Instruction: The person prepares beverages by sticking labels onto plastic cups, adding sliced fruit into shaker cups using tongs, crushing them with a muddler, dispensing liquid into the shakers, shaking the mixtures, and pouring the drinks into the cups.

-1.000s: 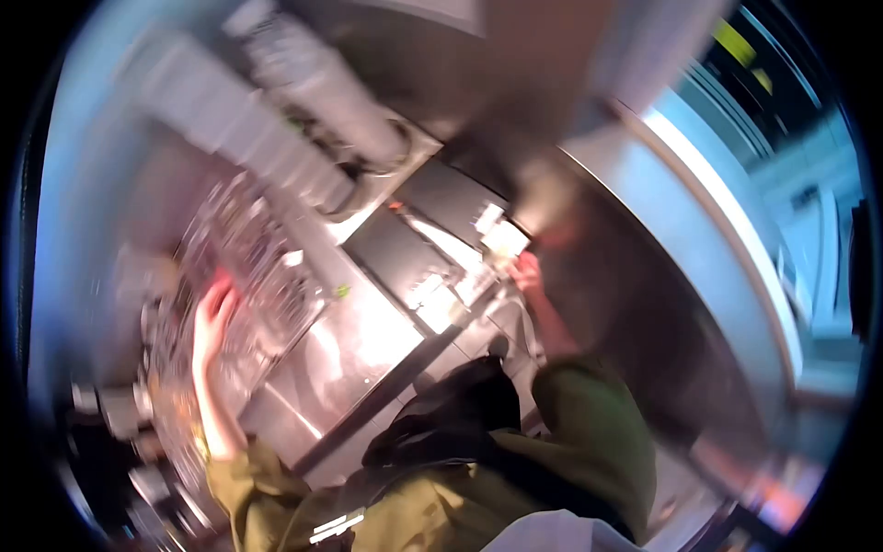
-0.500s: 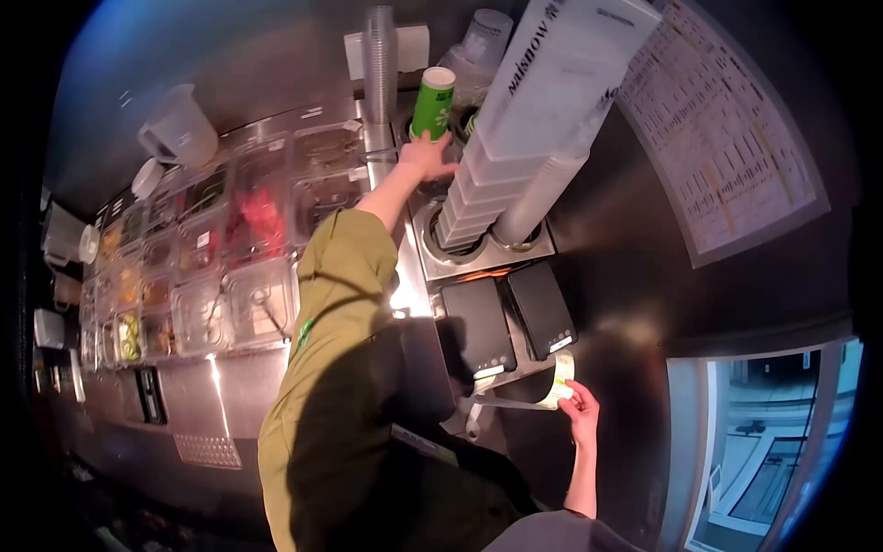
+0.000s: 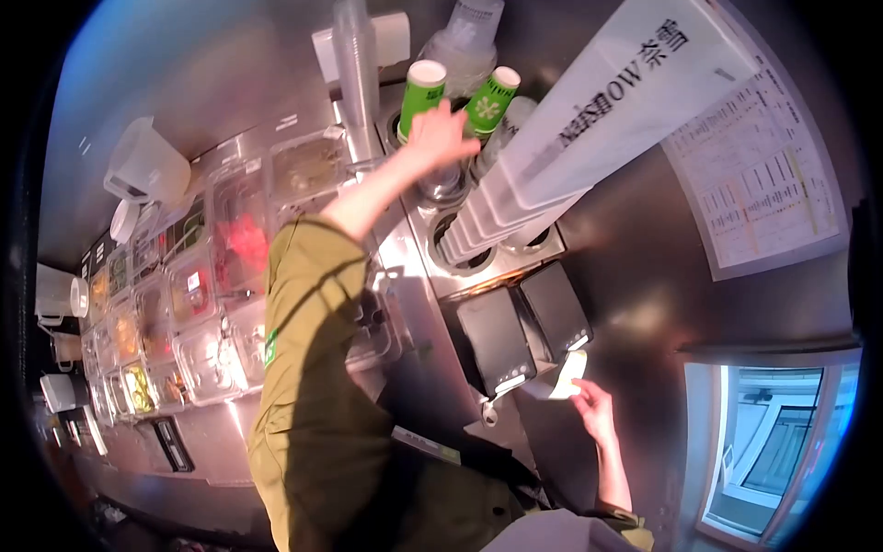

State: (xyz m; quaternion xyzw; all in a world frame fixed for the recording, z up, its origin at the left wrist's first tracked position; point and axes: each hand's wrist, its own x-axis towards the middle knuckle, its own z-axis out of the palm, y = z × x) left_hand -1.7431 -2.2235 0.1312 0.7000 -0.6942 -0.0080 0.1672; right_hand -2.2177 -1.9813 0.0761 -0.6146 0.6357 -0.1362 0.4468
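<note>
My left hand point(image 3: 440, 136) reaches to a green paper cup stack with a white top point(image 3: 422, 97), its fingers apart in front of the lower part. I cannot tell whether they touch it. A second green cup stack point(image 3: 488, 103) stands just right of that hand, tilted in the view. At the lower right, my right hand point(image 3: 593, 408) pinches the end of a paper label point(image 3: 569, 375). The label lies at the front of two black label printers, the left one point(image 3: 495, 339) and the right one point(image 3: 555, 306).
Tall nested translucent containers point(image 3: 589, 120) lean up from a holder right of the cups. Clear plastic cups point(image 3: 355, 74) are stacked behind. Lidded ingredient tubs point(image 3: 244, 221) and a plastic jug point(image 3: 147, 161) fill the left. Printed sheets point(image 3: 754, 175) hang on the wall at right.
The view has shifted, and the second green cup stack now shows fully. My left hand has moved from below the first stack to its right side. My right hand still holds the label.
</note>
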